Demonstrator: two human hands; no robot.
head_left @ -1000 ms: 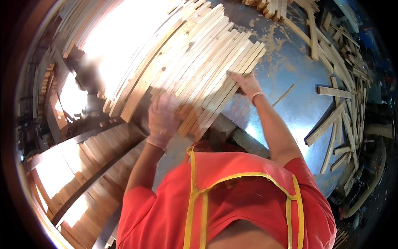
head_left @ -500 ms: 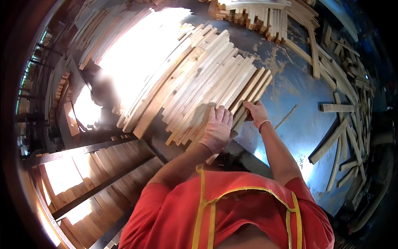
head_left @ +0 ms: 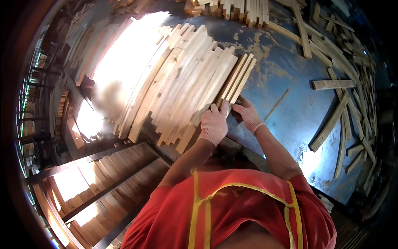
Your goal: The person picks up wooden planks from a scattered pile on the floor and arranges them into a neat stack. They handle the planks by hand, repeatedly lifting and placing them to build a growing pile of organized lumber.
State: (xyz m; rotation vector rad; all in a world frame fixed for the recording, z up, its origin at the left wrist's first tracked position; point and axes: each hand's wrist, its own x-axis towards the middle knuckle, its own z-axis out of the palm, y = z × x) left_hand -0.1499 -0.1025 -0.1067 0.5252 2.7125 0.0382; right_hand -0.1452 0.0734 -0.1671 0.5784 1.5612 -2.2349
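Observation:
A wide row of pale wooden strips point(head_left: 195, 70) lies side by side on a blue metal table in front of me. Along its right edge, a few narrower strips point(head_left: 238, 79) show darker sides. My left hand point(head_left: 214, 125), in a pale knitted glove, rests on the near ends of the row, with its index finger stretched onto the right-hand strips. Close beside it, my right hand point(head_left: 247, 115), gloved too, has its fingers bent at the near end of the outermost strip, gripping it from the right. Its fingertips are partly hidden.
Loose wooden offcuts point(head_left: 331, 120) are scattered and heaped along the table's point(head_left: 286, 124) right side. Another stack of strips point(head_left: 244, 12) sits at the far edge. To the lower left, a dark-framed rack point(head_left: 107, 186) holds boards. Strong light washes out the row's left part.
The scene has shifted left in view. My left hand has moved nearer my right hand, from fingers flat together to the index finger stretched out. My right hand remains at the outer strips' near end.

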